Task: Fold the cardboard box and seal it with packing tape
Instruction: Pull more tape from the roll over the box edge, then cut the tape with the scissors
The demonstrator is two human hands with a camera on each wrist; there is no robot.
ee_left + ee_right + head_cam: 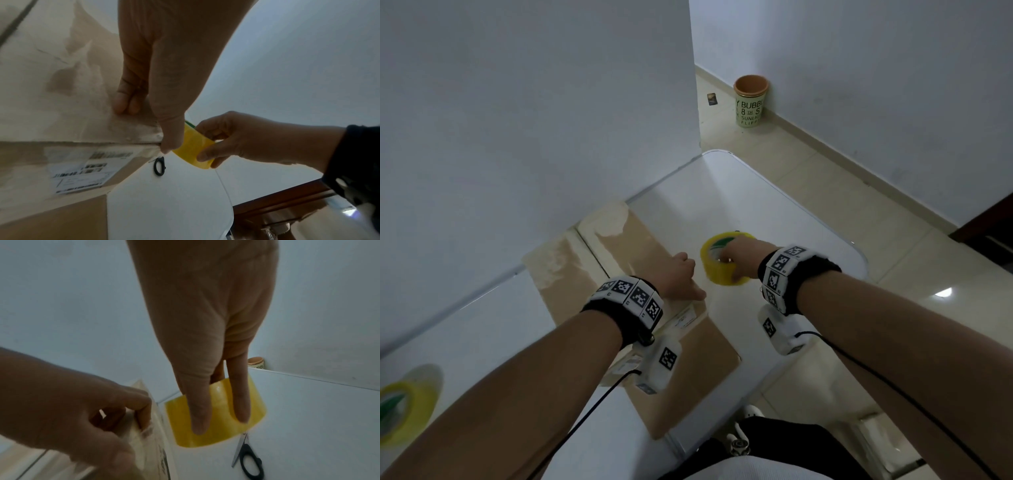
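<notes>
A brown cardboard box (626, 246) with torn tape marks and a shipping label lies on the white table (756, 192), against the wall. My left hand (683, 275) sits at the box's right top edge. Its curled fingertips (125, 104) press on the top and the thumb runs down the side. Just to the right, my right hand (743, 255) grips a yellow packing tape roll (717, 270), held on edge just beside the box. Two fingers (200, 415) lie across the roll's outer face (218, 434). Whether a strip runs from the roll to the box is hidden.
Black-handled scissors (249, 462) lie on the table right of the tape roll. A second yellow tape roll (400, 407) sits at the near left. A pale green bin (751, 99) stands on the floor by the far wall. The table edge runs along the right.
</notes>
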